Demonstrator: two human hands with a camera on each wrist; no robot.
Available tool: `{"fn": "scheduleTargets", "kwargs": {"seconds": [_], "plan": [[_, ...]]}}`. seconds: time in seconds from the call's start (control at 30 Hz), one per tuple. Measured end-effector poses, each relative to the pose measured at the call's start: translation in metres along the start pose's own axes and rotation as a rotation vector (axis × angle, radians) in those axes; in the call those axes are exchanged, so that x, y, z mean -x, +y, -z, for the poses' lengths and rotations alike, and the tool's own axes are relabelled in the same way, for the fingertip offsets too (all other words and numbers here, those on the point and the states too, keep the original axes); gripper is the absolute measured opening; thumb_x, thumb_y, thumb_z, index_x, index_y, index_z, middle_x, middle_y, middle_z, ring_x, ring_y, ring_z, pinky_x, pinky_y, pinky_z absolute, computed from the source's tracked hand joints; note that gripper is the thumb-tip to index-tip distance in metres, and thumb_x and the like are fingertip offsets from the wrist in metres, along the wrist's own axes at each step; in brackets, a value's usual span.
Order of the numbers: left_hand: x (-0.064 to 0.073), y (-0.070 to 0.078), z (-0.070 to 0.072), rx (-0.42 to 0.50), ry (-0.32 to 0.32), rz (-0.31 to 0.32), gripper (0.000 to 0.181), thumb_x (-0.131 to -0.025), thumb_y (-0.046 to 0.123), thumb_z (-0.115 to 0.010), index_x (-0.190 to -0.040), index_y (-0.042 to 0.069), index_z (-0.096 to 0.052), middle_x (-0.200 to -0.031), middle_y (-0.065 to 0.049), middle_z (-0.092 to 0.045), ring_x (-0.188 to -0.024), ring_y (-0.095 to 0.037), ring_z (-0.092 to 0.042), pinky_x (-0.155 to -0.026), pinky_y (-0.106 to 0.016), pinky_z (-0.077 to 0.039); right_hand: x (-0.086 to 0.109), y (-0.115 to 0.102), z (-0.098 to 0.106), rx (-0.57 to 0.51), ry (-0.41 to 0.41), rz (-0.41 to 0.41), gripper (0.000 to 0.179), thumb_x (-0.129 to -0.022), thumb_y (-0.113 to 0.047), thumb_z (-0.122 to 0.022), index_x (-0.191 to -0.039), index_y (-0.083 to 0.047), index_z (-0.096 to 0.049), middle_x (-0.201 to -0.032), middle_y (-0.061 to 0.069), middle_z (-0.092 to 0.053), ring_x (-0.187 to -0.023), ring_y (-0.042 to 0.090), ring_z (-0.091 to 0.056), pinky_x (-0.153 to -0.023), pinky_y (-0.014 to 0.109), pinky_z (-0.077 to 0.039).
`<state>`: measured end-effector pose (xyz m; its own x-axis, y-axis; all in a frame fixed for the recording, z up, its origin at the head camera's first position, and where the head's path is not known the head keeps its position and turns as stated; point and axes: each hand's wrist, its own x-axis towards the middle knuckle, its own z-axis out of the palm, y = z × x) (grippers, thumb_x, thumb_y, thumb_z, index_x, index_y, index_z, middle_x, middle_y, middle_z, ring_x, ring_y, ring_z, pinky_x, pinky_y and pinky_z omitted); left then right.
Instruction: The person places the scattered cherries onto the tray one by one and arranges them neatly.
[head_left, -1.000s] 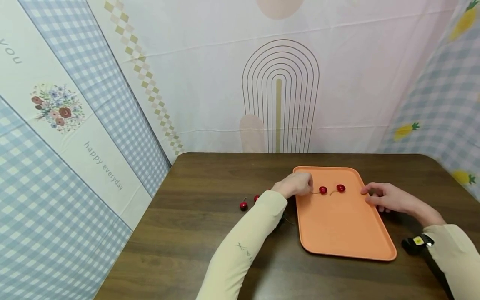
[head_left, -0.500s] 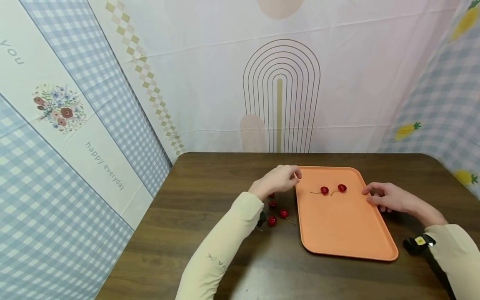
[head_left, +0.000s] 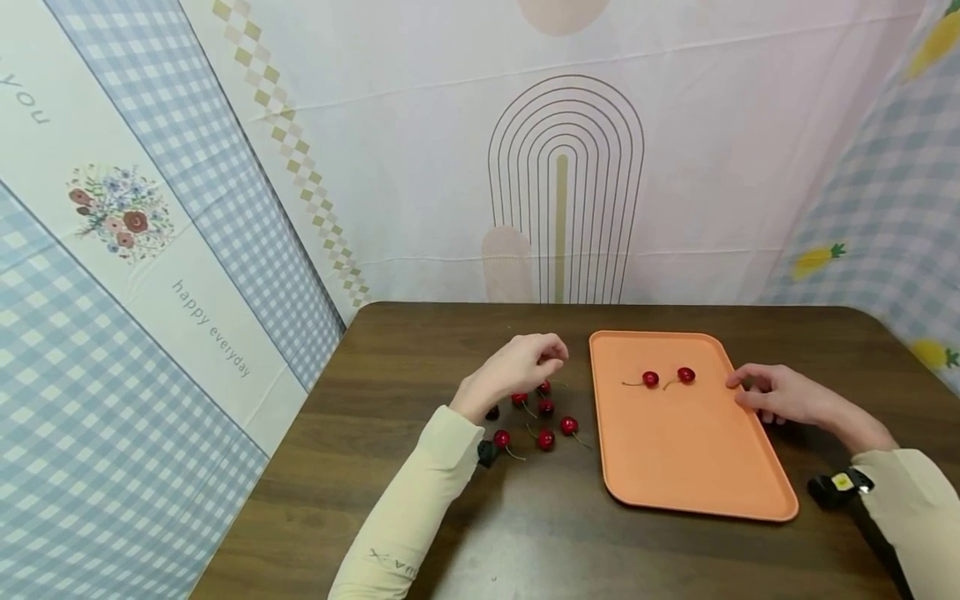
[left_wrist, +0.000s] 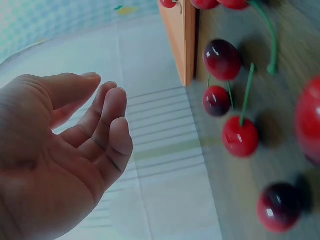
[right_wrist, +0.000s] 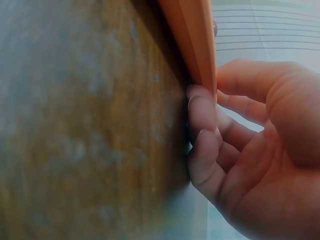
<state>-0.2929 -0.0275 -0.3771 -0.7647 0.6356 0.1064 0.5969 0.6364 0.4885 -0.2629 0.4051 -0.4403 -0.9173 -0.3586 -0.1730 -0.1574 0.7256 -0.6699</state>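
An orange rectangular tray lies on the table's right half. On its far part are two red cherries, a left one and a right one, both with stems. My right hand holds the tray's right edge; in the right wrist view its thumb and curled fingers meet at the rim. Left of the tray, my left hand is raised above several loose cherries. Its fingers are loosely bent with nothing between them, as the left wrist view shows. The forearm and hand may hide some cherries.
The dark wooden table runs back to a patterned cloth backdrop. A checked cloth hangs at the left. Black devices sit at both wrists, the right one near the tray's front right corner.
My left hand has lifted off the tray and moved left over the loose cherries, uncovering the left cherry's stem on the tray. My right hand and the tray stay in place.
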Motion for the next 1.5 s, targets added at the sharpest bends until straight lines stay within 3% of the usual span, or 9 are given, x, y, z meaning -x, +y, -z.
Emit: {"fn": "scheduleTargets", "kwargs": {"seconds": [0.23,0.5,0.63,0.9,1.13,1.33,1.5], "plan": [[0.023,-0.011,0.006,0.056,0.028,0.066,0.016,-0.099,0.018,-0.056,-0.111,0.013,-0.065,-0.103,0.0,-0.07,-0.088,-0.009,-0.062,-0.082,-0.025,-0.05,0.0,0.0,0.0,0.004,0.003,-0.008,0.035,-0.099,-0.02,-0.057,-0.125,0.002,-0.053,-0.074,0.003,-0.056,-0.058,0.014,-0.054,-0.052,0.029,-0.047],[0.038,-0.03,0.007,0.096,0.08,0.125,0.016,-0.098,0.016,-0.057,-0.11,0.011,-0.066,-0.106,-0.004,-0.071,-0.092,-0.013,-0.063,-0.085,-0.031,-0.05,0.0,0.002,0.001,-0.004,-0.001,0.002,0.035,-0.099,-0.02,-0.057,-0.125,0.002,-0.053,-0.075,0.003,-0.056,-0.058,0.014,-0.054,-0.052,0.029,-0.047],[0.043,-0.041,0.007,0.109,0.091,0.163,0.017,-0.098,0.017,-0.057,-0.111,0.01,-0.066,-0.105,-0.003,-0.071,-0.087,-0.013,-0.061,-0.08,-0.03,-0.049,0.0,0.003,0.001,-0.003,0.003,0.001,0.035,-0.099,-0.02,-0.057,-0.125,0.002,-0.053,-0.074,0.003,-0.056,-0.058,0.014,-0.054,-0.051,0.03,-0.047],[0.052,-0.059,0.013,0.114,0.013,0.225,0.02,-0.1,0.016,-0.055,-0.114,0.009,-0.067,-0.112,-0.009,-0.07,-0.091,-0.016,-0.062,-0.083,-0.034,-0.05,0.0,0.002,-0.001,-0.005,0.003,0.007,0.034,-0.098,-0.019,-0.058,-0.124,0.002,-0.054,-0.074,0.004,-0.056,-0.058,0.014,-0.054,-0.051,0.03,-0.048],[0.057,-0.075,0.012,0.164,-0.06,0.279,0.018,-0.096,0.006,-0.057,-0.109,0.009,-0.069,-0.101,-0.008,-0.071,-0.079,-0.012,-0.057,-0.072,-0.026,-0.046,0.0,0.001,-0.001,0.001,0.003,-0.004,0.034,-0.098,-0.019,-0.058,-0.124,0.002,-0.054,-0.074,0.004,-0.056,-0.058,0.014,-0.054,-0.052,0.03,-0.048],[0.058,-0.081,0.008,0.183,-0.155,0.312,0.019,-0.092,0.001,-0.059,-0.103,0.012,-0.071,-0.095,0.0,-0.071,-0.073,-0.01,-0.052,-0.065,-0.023,-0.042,-0.001,0.002,0.0,0.005,0.01,-0.007,0.034,-0.098,-0.02,-0.058,-0.124,0.002,-0.054,-0.075,0.004,-0.056,-0.058,0.014,-0.054,-0.051,0.03,-0.048],[0.059,-0.084,0.005,0.165,-0.182,0.325,0.019,-0.092,0.001,-0.059,-0.098,0.015,-0.071,-0.092,0.003,-0.069,-0.069,-0.012,-0.049,-0.062,-0.024,-0.041,-0.001,0.004,0.0,-0.004,0.003,-0.009,0.034,-0.098,-0.02,-0.058,-0.124,0.002,-0.054,-0.075,0.004,-0.056,-0.058,0.014,-0.055,-0.052,0.03,-0.048]]}}
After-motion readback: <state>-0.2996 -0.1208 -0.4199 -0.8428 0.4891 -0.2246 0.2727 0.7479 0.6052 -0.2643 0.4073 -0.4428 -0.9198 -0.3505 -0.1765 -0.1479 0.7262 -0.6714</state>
